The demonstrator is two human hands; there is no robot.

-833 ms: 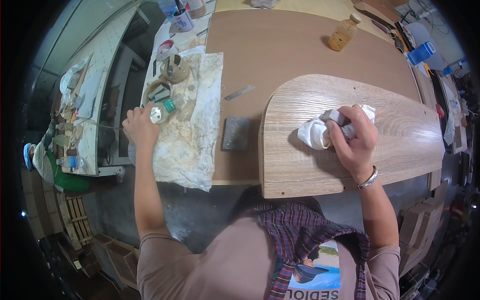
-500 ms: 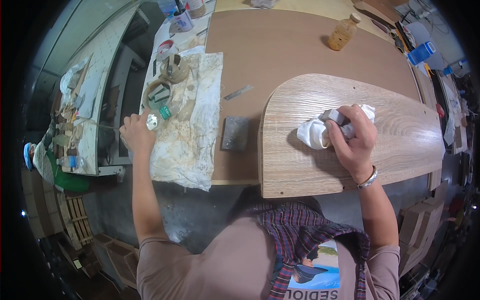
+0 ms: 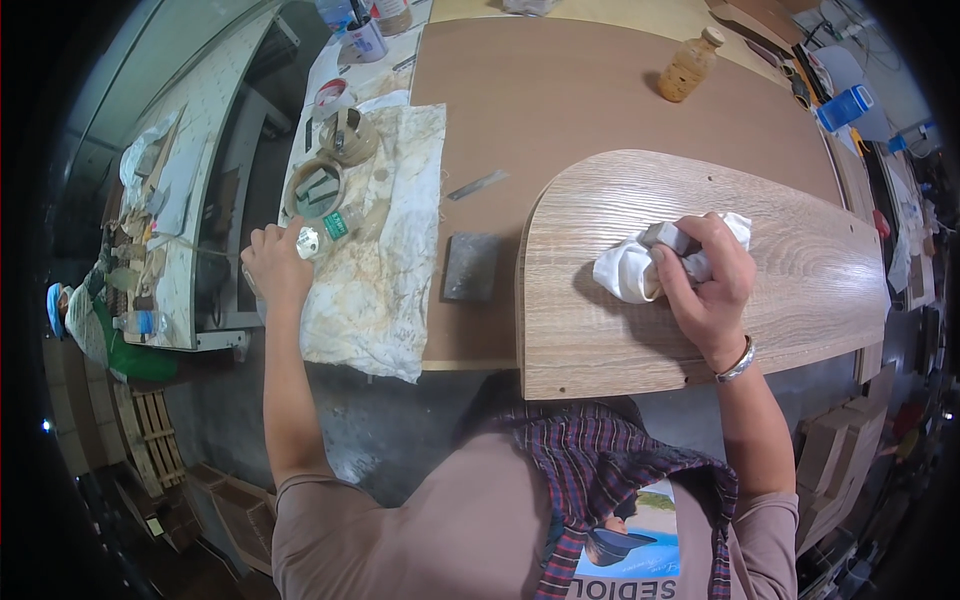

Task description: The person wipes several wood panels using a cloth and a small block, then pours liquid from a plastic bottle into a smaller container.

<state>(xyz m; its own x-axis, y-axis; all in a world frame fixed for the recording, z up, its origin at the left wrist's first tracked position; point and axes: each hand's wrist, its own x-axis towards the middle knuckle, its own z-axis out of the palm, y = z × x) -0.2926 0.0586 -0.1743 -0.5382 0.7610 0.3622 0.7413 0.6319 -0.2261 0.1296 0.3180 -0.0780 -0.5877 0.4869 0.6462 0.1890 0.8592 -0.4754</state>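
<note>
The right hand (image 3: 705, 280) presses a crumpled white cloth (image 3: 640, 265) down on the rounded, light oak-grain wooden panel (image 3: 700, 270). Its grip is clamped on the cloth and on a small grey block (image 3: 668, 236) wrapped partly inside it. The panel lies flat on the near right part of the brown worktop (image 3: 560, 100), its long axis running left to right, its curved edge on the far side and its straight edge near the person's body. The cloth sits just left of the panel's middle, so most of the bare surface stretches away to the right of the hand.

The left hand (image 3: 272, 265) is well apart from all this, at the left edge of the worktop. Its fingers are closed round a small clear bottle with a white cap and green label (image 3: 322, 232), which lies over the stained white rag (image 3: 375, 260) spread there. Just beyond it stands a round open tin (image 3: 315, 187), with a roll of tape (image 3: 345, 135) farther off. A dark grey sanding block (image 3: 470, 267) rests between rag and panel, and an amber plastic bottle (image 3: 688, 65) stands far right.
</note>
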